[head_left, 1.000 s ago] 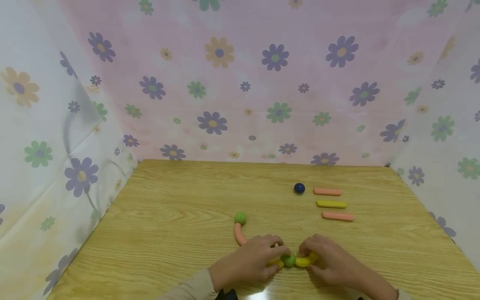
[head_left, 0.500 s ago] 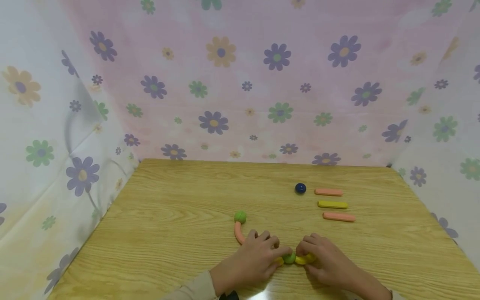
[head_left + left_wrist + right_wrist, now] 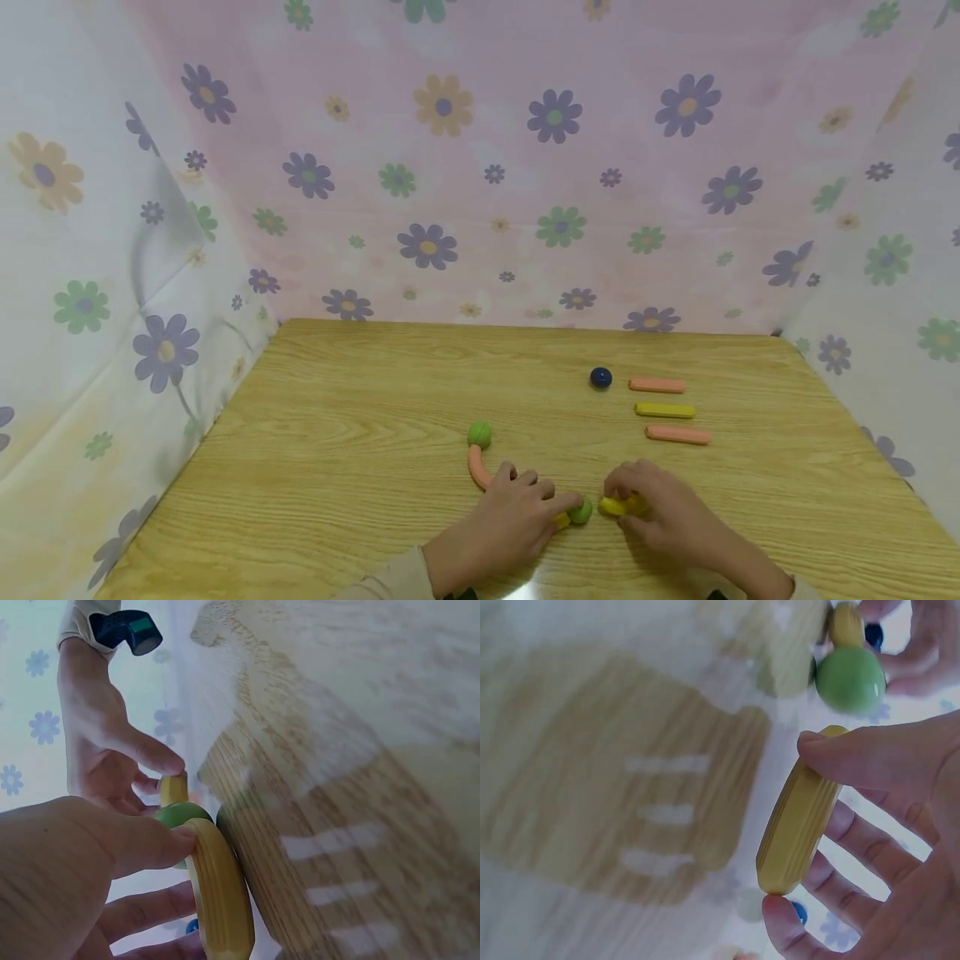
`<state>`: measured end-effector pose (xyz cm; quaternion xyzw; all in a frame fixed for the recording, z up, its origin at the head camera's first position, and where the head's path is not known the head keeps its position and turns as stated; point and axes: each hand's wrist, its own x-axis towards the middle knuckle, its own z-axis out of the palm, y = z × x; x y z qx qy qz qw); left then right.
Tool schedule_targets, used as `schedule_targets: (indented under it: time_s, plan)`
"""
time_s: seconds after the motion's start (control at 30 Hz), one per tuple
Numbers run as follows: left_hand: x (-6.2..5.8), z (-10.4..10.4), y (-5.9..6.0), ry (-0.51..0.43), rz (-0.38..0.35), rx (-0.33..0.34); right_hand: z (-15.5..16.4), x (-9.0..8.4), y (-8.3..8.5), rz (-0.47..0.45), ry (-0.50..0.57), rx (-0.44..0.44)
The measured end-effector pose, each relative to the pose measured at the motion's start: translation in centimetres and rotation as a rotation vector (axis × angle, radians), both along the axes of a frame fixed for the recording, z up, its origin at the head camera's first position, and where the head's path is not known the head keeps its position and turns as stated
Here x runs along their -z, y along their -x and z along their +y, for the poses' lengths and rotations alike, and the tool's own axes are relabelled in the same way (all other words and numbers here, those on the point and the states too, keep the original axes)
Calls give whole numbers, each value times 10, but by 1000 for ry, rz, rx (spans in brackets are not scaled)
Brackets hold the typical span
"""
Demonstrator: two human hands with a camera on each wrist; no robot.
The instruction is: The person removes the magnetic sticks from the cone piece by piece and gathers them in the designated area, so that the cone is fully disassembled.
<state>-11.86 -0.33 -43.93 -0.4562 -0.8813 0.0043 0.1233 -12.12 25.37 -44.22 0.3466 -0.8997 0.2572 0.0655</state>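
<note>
With thumb and fingers my left hand holds a curved yellow stick, and its forefinger lies over a green ball at the stick's right end. My right hand pinches a second curved yellow stick between thumb and fingers; a small gap parts this stick from the green ball. A curved salmon stick runs from beneath the left hand up to another green ball. The left hand covers where the salmon piece leads.
At the back right of the wooden table lie two straight salmon sticks, one nearer and one farther, with a straight yellow stick between them. Left of these sits a dark blue ball. Flowered cloth encloses the table's back and sides.
My right hand has drawn its yellow stick slightly right, away from the green ball it met before. The left hand keeps its hold, and the ball shows a little more.
</note>
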Motion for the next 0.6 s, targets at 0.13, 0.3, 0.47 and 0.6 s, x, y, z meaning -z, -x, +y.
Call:
schedule_targets:
  time_s: [0.13, 0.3, 0.47, 0.6]
  plan:
    - [1, 1, 0, -10, -15, -8, 9, -3, 4, 6, 40, -5]
    - [1, 2, -1, -14, -33, -23, 19, -10, 8, 11, 75, -23]
    - [1, 2, -1, -18, -29, -25, 30, -18, 11, -21, 117, -22]
    - [1, 1, -2, -33, -35, -24, 40, -25, 14, 10, 133, 11]
